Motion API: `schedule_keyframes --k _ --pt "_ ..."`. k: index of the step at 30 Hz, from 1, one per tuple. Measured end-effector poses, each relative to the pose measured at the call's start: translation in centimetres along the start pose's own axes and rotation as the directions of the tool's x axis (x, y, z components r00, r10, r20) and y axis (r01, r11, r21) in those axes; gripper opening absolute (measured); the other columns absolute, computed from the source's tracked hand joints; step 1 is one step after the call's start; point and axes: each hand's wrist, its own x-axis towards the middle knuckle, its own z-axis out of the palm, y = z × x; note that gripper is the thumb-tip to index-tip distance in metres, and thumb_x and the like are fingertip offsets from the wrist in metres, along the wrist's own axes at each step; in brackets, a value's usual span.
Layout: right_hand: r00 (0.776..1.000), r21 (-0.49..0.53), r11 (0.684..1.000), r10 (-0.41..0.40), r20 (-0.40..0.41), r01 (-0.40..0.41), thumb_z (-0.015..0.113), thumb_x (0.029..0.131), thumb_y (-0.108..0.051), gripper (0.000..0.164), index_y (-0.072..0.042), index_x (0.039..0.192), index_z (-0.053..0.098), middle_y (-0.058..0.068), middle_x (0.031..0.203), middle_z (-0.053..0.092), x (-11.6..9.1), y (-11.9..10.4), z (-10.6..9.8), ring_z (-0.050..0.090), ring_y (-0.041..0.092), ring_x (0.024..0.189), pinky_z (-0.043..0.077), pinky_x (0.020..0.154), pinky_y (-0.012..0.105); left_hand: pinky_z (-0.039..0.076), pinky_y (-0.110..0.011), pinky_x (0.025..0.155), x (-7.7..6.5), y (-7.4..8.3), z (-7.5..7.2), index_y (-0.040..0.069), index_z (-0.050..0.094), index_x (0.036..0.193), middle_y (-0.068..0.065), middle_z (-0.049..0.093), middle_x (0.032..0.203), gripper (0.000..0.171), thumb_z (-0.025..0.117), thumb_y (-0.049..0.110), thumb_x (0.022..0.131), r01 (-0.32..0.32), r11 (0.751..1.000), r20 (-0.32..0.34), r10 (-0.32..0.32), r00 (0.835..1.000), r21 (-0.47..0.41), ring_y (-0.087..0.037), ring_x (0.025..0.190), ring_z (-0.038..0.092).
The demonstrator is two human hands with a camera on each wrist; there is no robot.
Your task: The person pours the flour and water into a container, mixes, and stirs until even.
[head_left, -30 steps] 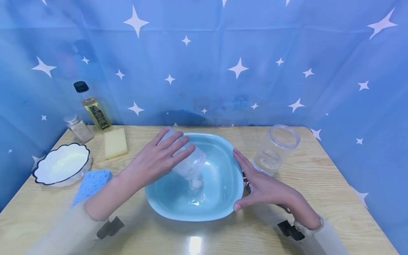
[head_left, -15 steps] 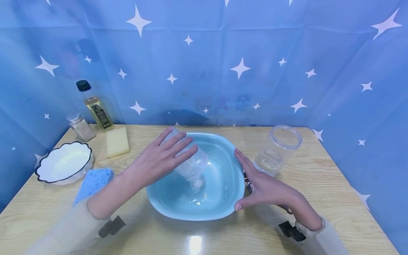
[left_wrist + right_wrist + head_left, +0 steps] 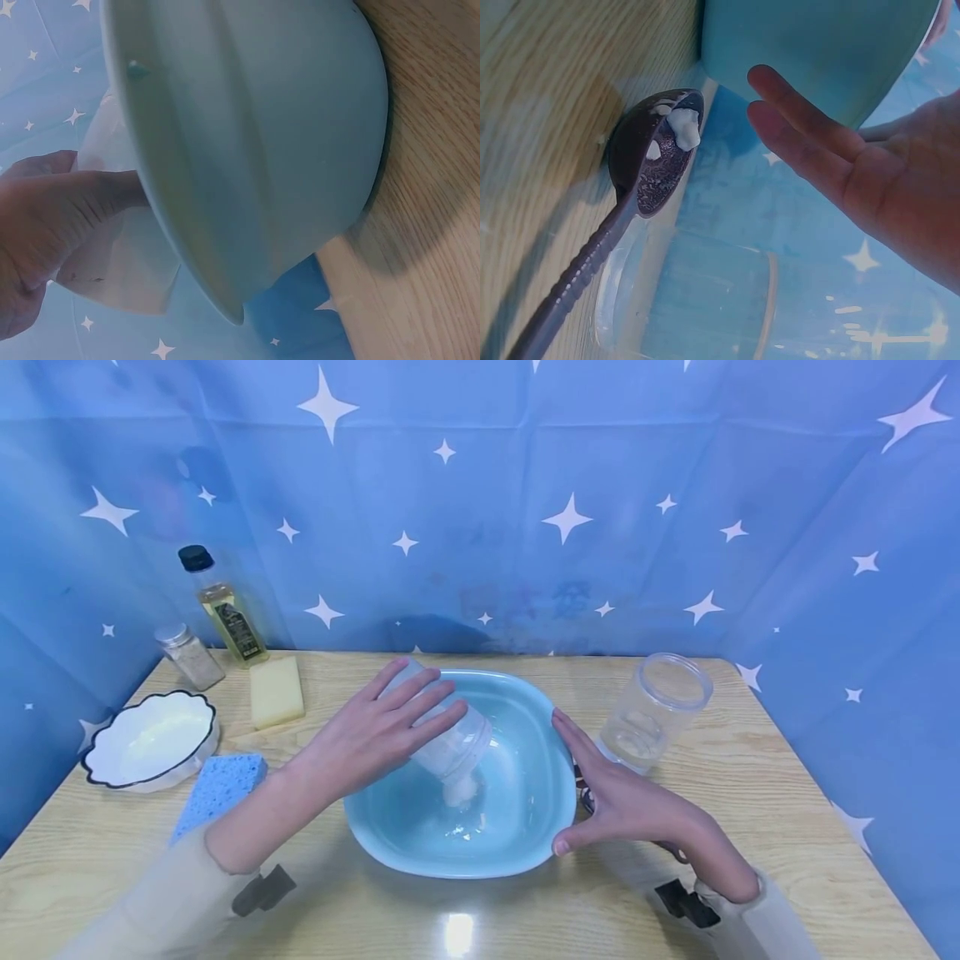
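Observation:
My left hand (image 3: 375,735) holds a clear plastic jar (image 3: 453,743) tilted mouth-down over the light blue basin (image 3: 367,852). White, wet-looking stuff (image 3: 460,790) hangs at the jar's mouth, above shiny liquid in the basin. In the left wrist view the thumb lies along the jar (image 3: 124,262) behind the basin's rim (image 3: 161,202). My right hand (image 3: 622,797) rests against the basin's right side, fingers straight and thumb at the rim. Beneath it lies a dark brown ladle (image 3: 656,161) with white lumps in its bowl, mostly hidden in the head view.
A second clear jar (image 3: 652,718) stands behind my right hand. At left are a scalloped white bowl (image 3: 150,739), a blue sponge (image 3: 221,789), a pale yellow sponge (image 3: 276,692), a shaker jar (image 3: 191,658) and an oil bottle (image 3: 231,620). Starry blue cloth (image 3: 480,510) surrounds the table.
The white stuff at the jar's mouth has changed shape slightly and looks fuller. Both hands, the tilted jar and the basin stay nearly in place; the head view has shifted a little.

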Motion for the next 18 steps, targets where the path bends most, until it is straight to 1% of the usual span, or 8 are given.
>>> schedule_keyframes --k 5,7,18 --pt "1.000 -0.001 1.000 -0.005 0.005 0.005 0.082 0.060 -0.052 0.133 -0.015 0.149 -0.010 0.010 0.154 -0.009 -0.01 0.04 -0.04 0.016 0.037 0.135 0.032 0.100 0.057 0.015 -0.049 0.111 0.30 0.17 -0.06 0.012 0.046 0.135 -0.012 0.049 0.131 0.066 0.075 0.006 0.075 -0.006 1.000 -0.020 0.006 1.000 0.002 -0.031 0.124 0.040" --pt "1.000 -0.001 1.000 -0.006 0.005 0.006 0.082 0.060 -0.052 0.133 -0.014 0.149 -0.010 0.011 0.154 -0.008 -0.01 0.00 -0.04 0.016 0.037 0.135 0.032 0.100 0.056 0.015 -0.049 0.111 0.36 0.23 -0.06 0.012 0.046 0.135 -0.012 0.049 0.132 0.066 0.074 0.003 0.076 -0.005 1.000 -0.015 0.005 1.000 0.001 -0.031 0.124 0.040" --pt "1.000 0.040 0.999 0.016 0.007 -0.017 0.083 0.060 -0.049 0.133 -0.016 0.149 -0.010 0.007 0.155 -0.009 0.01 -0.16 -0.08 0.016 0.035 0.136 0.031 0.100 0.056 0.012 -0.049 0.111 0.58 0.47 -0.17 0.012 0.044 0.136 -0.013 0.047 0.134 0.068 0.073 0.000 0.076 -0.021 1.000 0.024 0.021 0.999 0.013 -0.030 0.127 0.038"
